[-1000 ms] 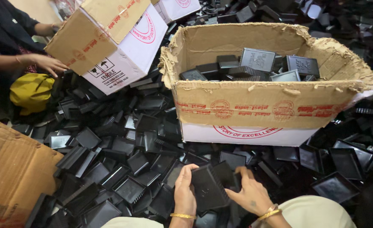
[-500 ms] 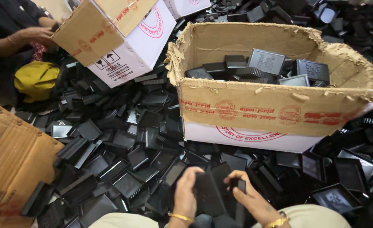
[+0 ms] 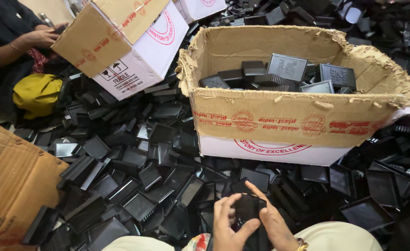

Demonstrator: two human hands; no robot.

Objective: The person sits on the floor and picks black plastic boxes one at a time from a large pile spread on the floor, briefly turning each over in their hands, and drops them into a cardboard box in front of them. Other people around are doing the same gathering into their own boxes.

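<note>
Both my hands grip one black square plastic part [image 3: 247, 208] at the bottom centre of the view, close to my lap. My left hand [image 3: 226, 226] wraps its left side with the thumb across the lower face. My right hand [image 3: 274, 223] holds its right edge, fingers lying along the top. Just beyond them stands a large torn cardboard box [image 3: 302, 116] with its flaps ripped off. Inside it lie several of the same black square parts [image 3: 286, 67].
A thick heap of black plastic parts [image 3: 135, 176] covers the floor all around. A tilted white and brown carton [image 3: 121, 42] stands at the upper left. Another person's hands [image 3: 40, 37] work beside it, above a yellow cloth bag [image 3: 37, 93]. Flattened brown cardboard [image 3: 9, 186] lies at the left.
My hands have drawn the black part nearer to my body and lower in the view, and have turned it between them. The other person's hands shifted slightly.
</note>
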